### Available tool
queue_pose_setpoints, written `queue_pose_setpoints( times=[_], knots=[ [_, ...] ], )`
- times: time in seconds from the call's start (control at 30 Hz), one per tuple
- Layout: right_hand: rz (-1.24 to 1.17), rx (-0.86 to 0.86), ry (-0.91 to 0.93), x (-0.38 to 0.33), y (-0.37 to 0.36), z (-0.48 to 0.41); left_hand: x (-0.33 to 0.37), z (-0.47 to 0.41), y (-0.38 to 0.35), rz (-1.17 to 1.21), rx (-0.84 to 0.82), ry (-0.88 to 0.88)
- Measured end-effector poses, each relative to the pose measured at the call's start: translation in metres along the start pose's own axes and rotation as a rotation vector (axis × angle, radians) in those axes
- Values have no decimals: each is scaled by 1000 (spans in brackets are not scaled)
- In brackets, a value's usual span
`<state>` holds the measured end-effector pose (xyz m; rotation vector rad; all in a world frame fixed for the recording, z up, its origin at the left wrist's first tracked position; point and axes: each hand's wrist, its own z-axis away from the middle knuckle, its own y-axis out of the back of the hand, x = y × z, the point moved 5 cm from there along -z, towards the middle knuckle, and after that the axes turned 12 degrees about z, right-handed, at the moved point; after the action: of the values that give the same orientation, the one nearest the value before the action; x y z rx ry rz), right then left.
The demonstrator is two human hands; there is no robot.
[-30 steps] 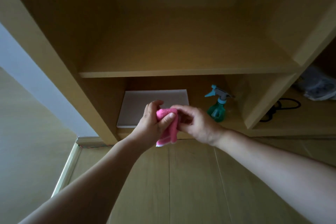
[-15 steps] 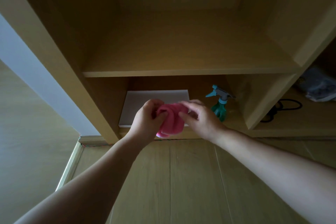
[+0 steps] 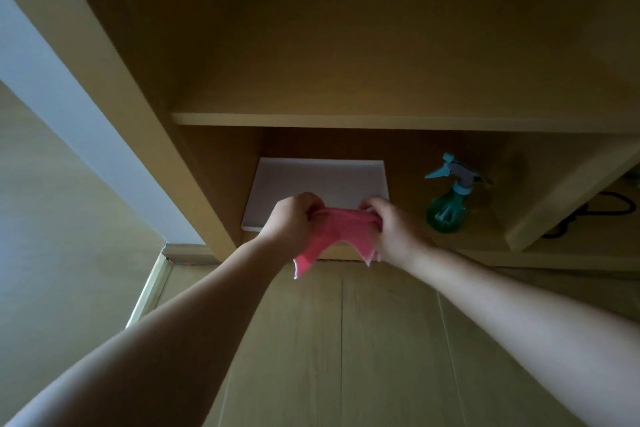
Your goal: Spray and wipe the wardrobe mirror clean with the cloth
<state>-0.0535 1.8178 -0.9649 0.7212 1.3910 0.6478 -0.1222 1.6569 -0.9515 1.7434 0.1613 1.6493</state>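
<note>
A pink cloth point(image 3: 334, 236) is stretched between my two hands in front of the lowest wardrobe shelf. My left hand point(image 3: 292, 222) grips its left end and my right hand point(image 3: 389, 229) grips its right end, both with curled fingers. Two loose corners of the cloth hang down. A green spray bottle point(image 3: 446, 208) with a teal and grey trigger head stands on the shelf, to the right of my right hand and apart from it. No mirror shows in this view.
A flat white board point(image 3: 318, 180) lies on the bottom shelf behind my hands. A wooden shelf edge point(image 3: 381, 121) runs above it. An upright wooden divider point(image 3: 561, 198) stands right of the bottle, with a black cable point(image 3: 595, 211) beyond it. Wooden floor below.
My hands have drawn apart and pulled the bunched cloth out flat between them. The view has moved closer to the bottom shelf.
</note>
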Motion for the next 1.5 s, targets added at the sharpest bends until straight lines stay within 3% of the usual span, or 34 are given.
queue_pose_setpoints(
  times=[0.17,0.27,0.47,0.57,0.7,0.87,0.97,1.1,1.27,1.5],
  knots=[
    [122,-70,-60,19,-11,-43,-37,-35,1,-191,-94,27],
    [56,-150,-126,24,-27,-67,-56,-62,6,-296,-96,42],
    [197,82,-189,35,-34,-125,-62,-102,14,-571,80,-36],
    [322,33,-205,51,-43,-140,-65,-106,8,-681,60,-25],
    [525,-97,-134,65,-62,-137,-89,-96,-10,-571,-74,52],
    [662,-74,-60,59,-70,-125,-108,-86,-21,-546,-129,38],
    [747,-275,80,57,-85,-119,-114,-81,-24,-546,-171,47],
    [785,-490,-39,76,-91,-110,-126,-73,-25,-590,-231,129],
    [787,-504,-71,78,-84,-101,-128,-63,-27,-647,-257,140],
    [685,-464,-82,57,-67,-80,-114,-44,-27,-541,-241,169]
  ],
)
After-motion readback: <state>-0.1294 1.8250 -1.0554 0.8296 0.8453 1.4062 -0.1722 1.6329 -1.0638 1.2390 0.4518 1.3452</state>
